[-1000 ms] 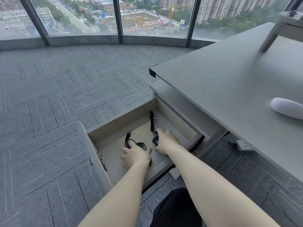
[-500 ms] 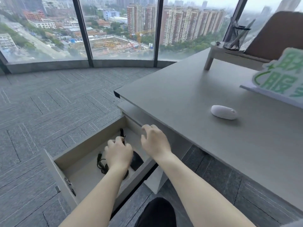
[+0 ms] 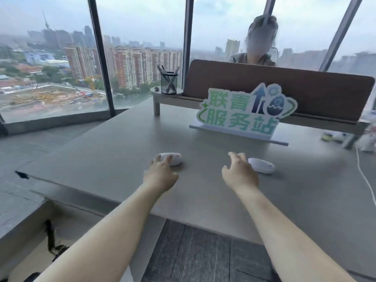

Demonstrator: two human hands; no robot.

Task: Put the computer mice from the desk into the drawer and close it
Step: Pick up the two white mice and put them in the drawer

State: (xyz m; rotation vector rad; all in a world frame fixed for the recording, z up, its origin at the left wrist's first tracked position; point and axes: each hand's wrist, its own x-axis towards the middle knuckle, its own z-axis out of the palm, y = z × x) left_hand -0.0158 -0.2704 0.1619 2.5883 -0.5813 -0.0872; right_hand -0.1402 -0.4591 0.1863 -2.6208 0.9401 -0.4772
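Two white computer mice lie on the grey desk [image 3: 114, 159]. My left hand [image 3: 160, 175] has its fingertips spread on the near end of the left mouse [image 3: 174, 158]. My right hand [image 3: 239, 173] hovers open just left of the right mouse [image 3: 262, 165], fingers apart and holding nothing. At the bottom left the drawer [image 3: 30, 251] stands open below the desk, with a black cable [image 3: 50, 237] of a wired mouse showing inside; my left forearm hides part of it.
A green and white sign [image 3: 242, 112] stands behind the mice. A mesh pen holder [image 3: 168, 82] sits on a raised shelf with a brown partition [image 3: 284, 88]; a person sits behind it. A white cable [image 3: 364, 176] runs along the desk's right side.
Both hands have left the drawer, where they set black wired mice, and risen to the desk top. My view swung up from the drawer to the two white mice.
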